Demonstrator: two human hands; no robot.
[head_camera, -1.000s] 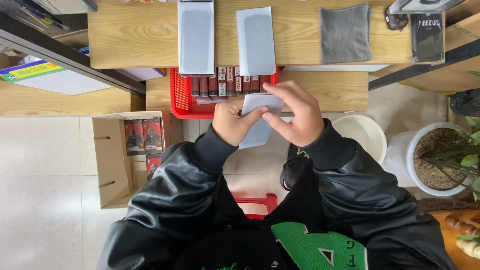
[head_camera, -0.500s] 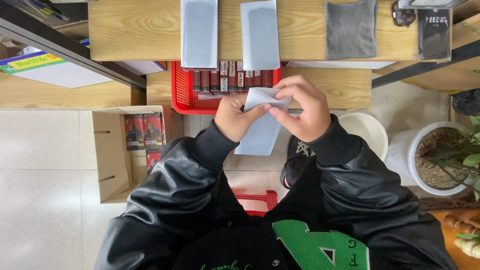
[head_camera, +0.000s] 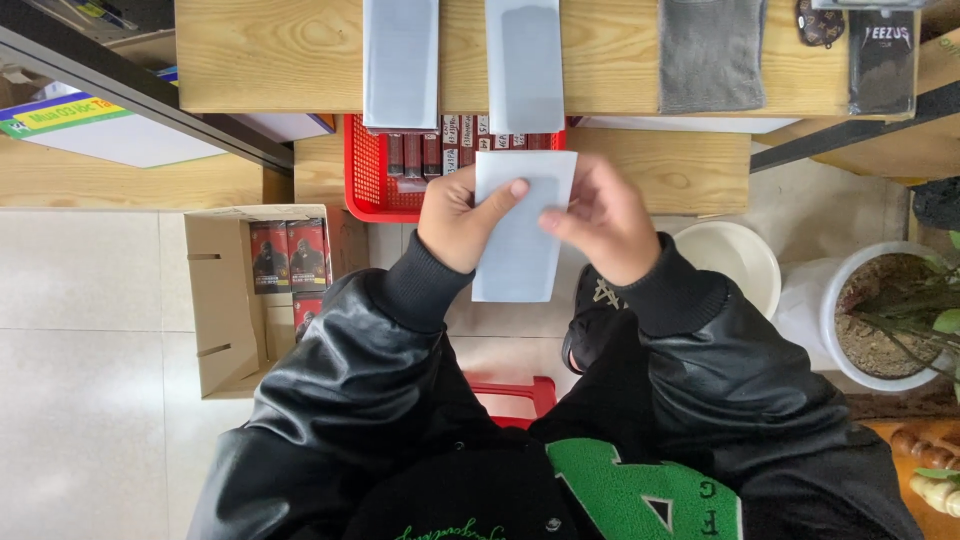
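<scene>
I hold a pale blue-grey flat sleeve (head_camera: 520, 250) upright in front of me with both hands. My left hand (head_camera: 458, 222) grips its left edge, thumb laid across the front. My right hand (head_camera: 598, 220) pinches its right edge. Two more sleeves of the same kind, one on the left (head_camera: 400, 62) and one on the right (head_camera: 524, 66), lie side by side on the wooden bench (head_camera: 250, 60) beyond. Just past my hands stands a red mesh basket (head_camera: 365, 170) filled with several small dark boxes.
A grey cloth (head_camera: 710, 55) and a dark packet (head_camera: 882, 62) lie on the bench at right. An open cardboard carton (head_camera: 215, 300) with dark boxes stands on the floor at left. A white bucket (head_camera: 735, 262) and a potted plant (head_camera: 890, 320) stand at right. A red stool (head_camera: 512, 392) shows below me.
The sleeve was crumpled between my hands; now it is pulled flat and full length. Both hands have shifted to its side edges.
</scene>
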